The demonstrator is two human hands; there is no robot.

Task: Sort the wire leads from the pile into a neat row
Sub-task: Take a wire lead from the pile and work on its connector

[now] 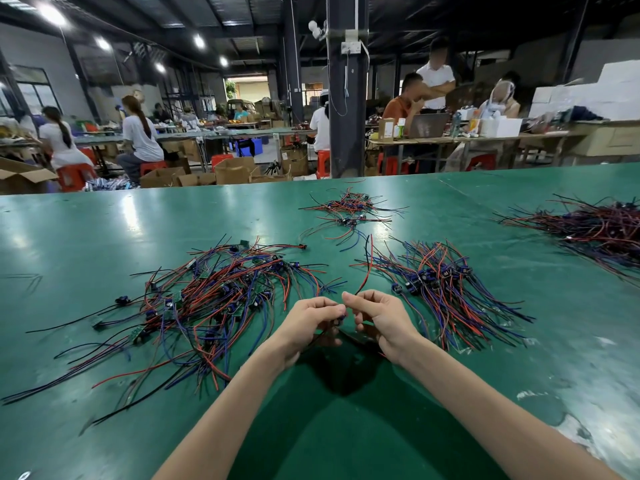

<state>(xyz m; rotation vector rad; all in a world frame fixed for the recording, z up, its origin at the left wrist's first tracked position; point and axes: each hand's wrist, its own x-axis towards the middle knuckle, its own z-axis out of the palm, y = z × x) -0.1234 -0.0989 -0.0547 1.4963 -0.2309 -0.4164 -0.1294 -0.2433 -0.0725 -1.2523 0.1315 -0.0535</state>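
Observation:
A tangled pile of red, blue and black wire leads (207,306) with small circuit boards lies on the green table (104,220), left of my hands. To the right, a tidier bundle of leads (446,289) lies fanned side by side. My left hand (308,327) and my right hand (377,320) meet above the table between the two heaps. Both pinch one wire lead (367,268) with a small dark part at its middle; its red and black wires rise away from my right fingertips.
A smaller heap of leads (349,209) lies farther back at the centre, and a big dark red bundle (599,230) sits at the far right. Beyond the table's far edge are cardboard boxes (235,171), red stools, a dark pillar (348,98) and seated people at benches.

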